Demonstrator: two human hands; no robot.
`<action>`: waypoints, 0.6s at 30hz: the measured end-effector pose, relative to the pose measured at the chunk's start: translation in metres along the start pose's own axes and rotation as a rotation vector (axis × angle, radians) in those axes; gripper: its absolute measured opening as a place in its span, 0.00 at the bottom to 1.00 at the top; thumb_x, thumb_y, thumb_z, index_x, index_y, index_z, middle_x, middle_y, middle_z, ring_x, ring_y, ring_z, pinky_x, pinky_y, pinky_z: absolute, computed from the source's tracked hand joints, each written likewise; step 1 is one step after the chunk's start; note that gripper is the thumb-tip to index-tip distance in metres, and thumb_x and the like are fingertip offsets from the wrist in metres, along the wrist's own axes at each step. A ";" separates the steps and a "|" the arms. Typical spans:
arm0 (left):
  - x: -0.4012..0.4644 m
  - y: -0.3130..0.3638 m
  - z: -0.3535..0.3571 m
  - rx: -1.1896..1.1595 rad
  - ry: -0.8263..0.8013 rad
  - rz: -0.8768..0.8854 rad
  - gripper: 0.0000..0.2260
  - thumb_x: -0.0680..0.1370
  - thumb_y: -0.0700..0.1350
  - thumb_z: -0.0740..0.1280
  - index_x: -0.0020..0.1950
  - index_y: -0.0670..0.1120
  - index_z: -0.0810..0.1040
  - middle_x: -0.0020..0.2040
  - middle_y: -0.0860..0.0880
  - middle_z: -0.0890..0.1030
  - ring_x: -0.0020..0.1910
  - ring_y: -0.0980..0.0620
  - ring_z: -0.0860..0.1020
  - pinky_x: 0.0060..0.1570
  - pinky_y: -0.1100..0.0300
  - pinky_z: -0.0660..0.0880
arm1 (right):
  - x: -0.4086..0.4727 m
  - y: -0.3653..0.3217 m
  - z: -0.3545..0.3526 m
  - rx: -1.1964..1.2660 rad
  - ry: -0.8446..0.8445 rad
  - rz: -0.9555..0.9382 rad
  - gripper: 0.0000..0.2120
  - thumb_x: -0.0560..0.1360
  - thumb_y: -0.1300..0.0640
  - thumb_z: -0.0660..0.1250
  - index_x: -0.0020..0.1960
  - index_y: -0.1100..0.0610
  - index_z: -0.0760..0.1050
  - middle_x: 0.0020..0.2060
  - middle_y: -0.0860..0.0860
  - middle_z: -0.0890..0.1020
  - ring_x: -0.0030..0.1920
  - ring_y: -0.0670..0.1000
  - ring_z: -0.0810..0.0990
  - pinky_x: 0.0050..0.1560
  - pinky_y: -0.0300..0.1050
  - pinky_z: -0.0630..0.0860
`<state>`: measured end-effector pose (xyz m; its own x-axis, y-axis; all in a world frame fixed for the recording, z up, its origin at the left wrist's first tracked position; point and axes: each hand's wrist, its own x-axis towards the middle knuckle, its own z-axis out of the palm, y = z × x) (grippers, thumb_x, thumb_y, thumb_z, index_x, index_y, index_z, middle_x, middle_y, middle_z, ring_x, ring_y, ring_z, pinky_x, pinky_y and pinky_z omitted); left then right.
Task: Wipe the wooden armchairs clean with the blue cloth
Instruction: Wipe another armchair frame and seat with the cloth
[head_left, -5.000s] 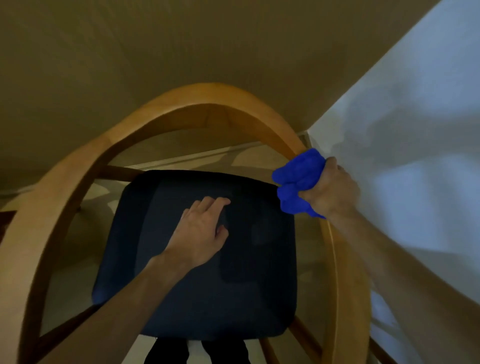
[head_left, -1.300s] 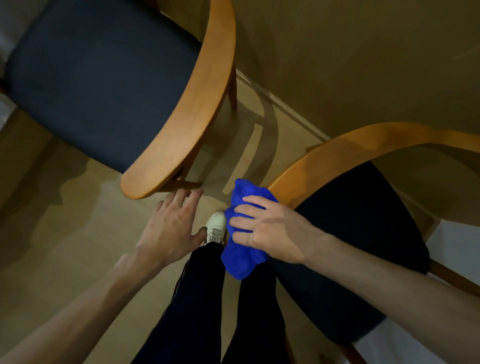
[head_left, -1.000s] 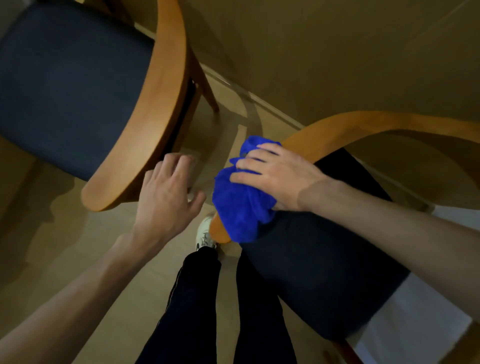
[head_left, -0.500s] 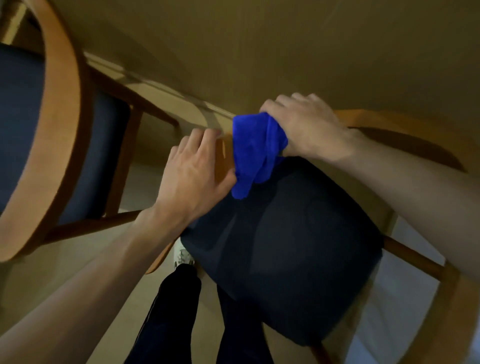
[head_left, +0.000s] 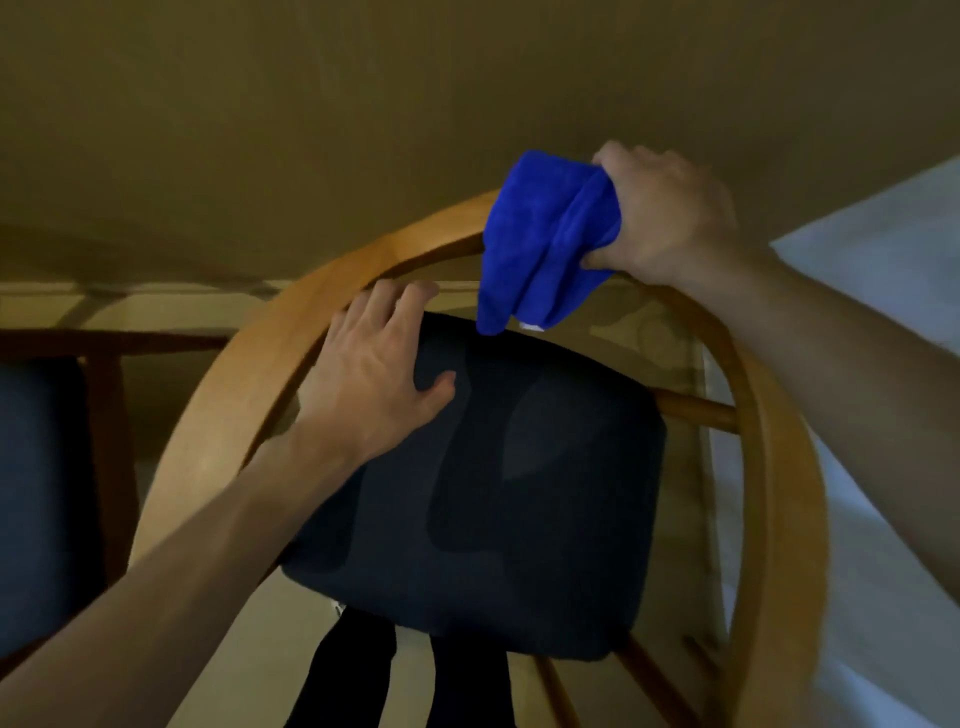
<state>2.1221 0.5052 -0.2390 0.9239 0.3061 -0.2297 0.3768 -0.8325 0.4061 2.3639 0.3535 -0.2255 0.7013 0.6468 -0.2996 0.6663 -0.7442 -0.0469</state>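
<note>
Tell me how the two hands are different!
The right hand is curled tight around the blue cloth; the left hand holds nothing, fingers spread. The right hand is up on the chair's curved wooden back; the left hand is lower, over the dark seat. Both are bare.

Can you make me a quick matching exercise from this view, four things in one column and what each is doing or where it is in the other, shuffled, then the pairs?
Things:
1. blue cloth
2. left hand
3. right hand
4. seat cushion

States:
A. rests open on the cushion's back edge
B. dark, inside the curved wooden rail
C. draped over the top of the rail
D. grips the cloth

Pairs: 1-C, 2-A, 3-D, 4-B
</note>
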 end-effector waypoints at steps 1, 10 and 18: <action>0.007 0.011 0.003 0.013 -0.007 0.036 0.34 0.70 0.55 0.73 0.71 0.50 0.62 0.65 0.49 0.69 0.65 0.48 0.68 0.65 0.50 0.67 | -0.008 0.012 0.003 0.058 0.017 0.059 0.36 0.62 0.41 0.79 0.62 0.50 0.66 0.53 0.50 0.76 0.53 0.56 0.76 0.43 0.51 0.69; 0.045 0.109 0.027 0.070 -0.064 0.413 0.32 0.70 0.52 0.73 0.70 0.49 0.64 0.65 0.47 0.69 0.62 0.47 0.70 0.62 0.49 0.69 | -0.124 0.093 0.090 0.412 0.019 0.622 0.34 0.67 0.45 0.77 0.66 0.54 0.65 0.61 0.54 0.75 0.60 0.58 0.75 0.56 0.54 0.74; 0.008 0.174 0.068 0.093 -0.228 0.682 0.30 0.71 0.50 0.72 0.70 0.44 0.66 0.63 0.44 0.71 0.60 0.45 0.70 0.59 0.49 0.70 | -0.273 0.085 0.132 0.483 0.044 1.009 0.45 0.63 0.35 0.75 0.71 0.52 0.61 0.64 0.52 0.72 0.63 0.58 0.72 0.61 0.58 0.70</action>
<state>2.1902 0.3310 -0.2303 0.9106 -0.3907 -0.1350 -0.2950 -0.8429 0.4501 2.1959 0.0917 -0.2736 0.8796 -0.2913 -0.3761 -0.3743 -0.9117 -0.1693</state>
